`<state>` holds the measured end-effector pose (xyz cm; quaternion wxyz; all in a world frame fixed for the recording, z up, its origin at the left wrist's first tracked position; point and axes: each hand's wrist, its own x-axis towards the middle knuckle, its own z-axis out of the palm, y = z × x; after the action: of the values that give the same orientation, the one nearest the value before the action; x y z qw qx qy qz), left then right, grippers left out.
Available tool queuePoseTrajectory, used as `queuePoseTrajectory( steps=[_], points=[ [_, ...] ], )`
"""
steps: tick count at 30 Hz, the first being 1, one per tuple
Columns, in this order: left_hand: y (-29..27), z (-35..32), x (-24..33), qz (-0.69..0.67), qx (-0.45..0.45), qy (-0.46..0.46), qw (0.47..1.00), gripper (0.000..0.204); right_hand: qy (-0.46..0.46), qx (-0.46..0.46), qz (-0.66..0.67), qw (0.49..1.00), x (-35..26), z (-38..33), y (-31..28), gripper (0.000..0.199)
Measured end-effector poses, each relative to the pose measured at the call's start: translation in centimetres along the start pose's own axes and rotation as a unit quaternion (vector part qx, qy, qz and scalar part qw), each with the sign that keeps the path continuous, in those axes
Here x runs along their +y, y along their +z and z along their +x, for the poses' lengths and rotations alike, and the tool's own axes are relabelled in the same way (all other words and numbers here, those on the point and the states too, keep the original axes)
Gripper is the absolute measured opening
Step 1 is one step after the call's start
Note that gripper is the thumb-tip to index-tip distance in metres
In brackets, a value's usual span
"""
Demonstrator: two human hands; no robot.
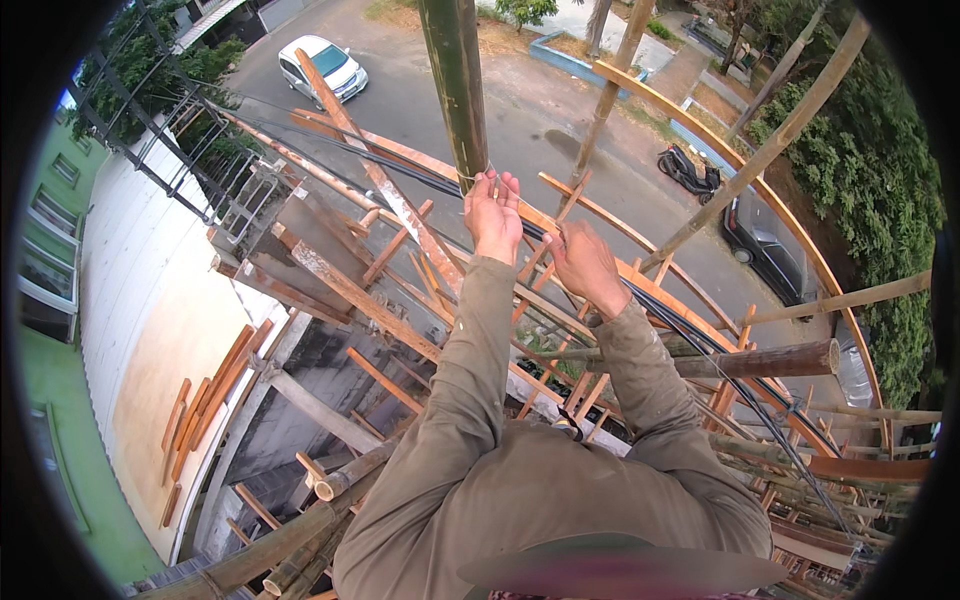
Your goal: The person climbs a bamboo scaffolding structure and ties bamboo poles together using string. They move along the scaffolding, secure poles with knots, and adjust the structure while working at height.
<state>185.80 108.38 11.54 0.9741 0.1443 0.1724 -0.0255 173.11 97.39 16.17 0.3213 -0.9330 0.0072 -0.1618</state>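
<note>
An upright dark green bamboo pole (455,90) stands before me, with a thin pale tie (487,168) round its lower part. My left hand (494,218) is at the pole's foot, palm turned up. Its fingers are curled together at the tie and seem to pinch it. Just to the right and a little nearer, my right hand (586,264) is closed, its back toward me. What its fingers hold is hidden. It lies over a long wooden plank (655,292) and beside a bundle of black cables (690,328).
Below me are crossed wooden strips and bamboo poles (770,360). A broad plank (385,195) slants at left, near a pale roof (135,330) with loose wood strips (205,410). On the street below are a white car (325,68), a motorbike (690,172) and a dark car (765,245).
</note>
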Motion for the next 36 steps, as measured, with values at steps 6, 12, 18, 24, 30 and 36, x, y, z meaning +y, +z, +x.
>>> queuePoseTrajectory(
  steps=[6, 12, 18, 24, 30, 36],
  points=[
    [-0.2, 0.2, 0.0, 0.033, 0.017, -0.006, 0.999, 0.014, -0.031, 0.027, 0.119, 0.992, 0.5, 7.7, 0.7, 0.032],
    [-0.8, 1.4, 0.8, 0.04, 0.006, -0.067, 0.997, 0.02, 0.213, -0.309, 0.359, 0.855, 1.1, 13.4, 3.0, 0.035],
    [-1.5, 2.0, 0.9, 0.044, 0.002, -0.085, 0.995, 0.017, 0.185, -0.329, 0.421, 0.825, 2.9, 14.5, 3.8, 0.027],
    [-1.1, 1.4, 0.9, 0.061, 0.005, -0.077, 0.995, 0.015, -0.032, -0.114, -0.068, 0.991, 3.4, 15.7, 3.6, 0.02],
    [-0.9, 0.8, 0.8, 0.055, -0.007, -0.076, 0.996, 0.012, 0.122, -0.199, 0.396, 0.888, 1.8, 15.6, 0.0, 0.029],
    [-1.0, 0.7, 0.9, 0.057, -0.008, -0.085, 0.995, 0.012, 0.003, 0.222, 0.168, 0.961, -1.1, 13.7, 0.9, 0.023]
  ],
)
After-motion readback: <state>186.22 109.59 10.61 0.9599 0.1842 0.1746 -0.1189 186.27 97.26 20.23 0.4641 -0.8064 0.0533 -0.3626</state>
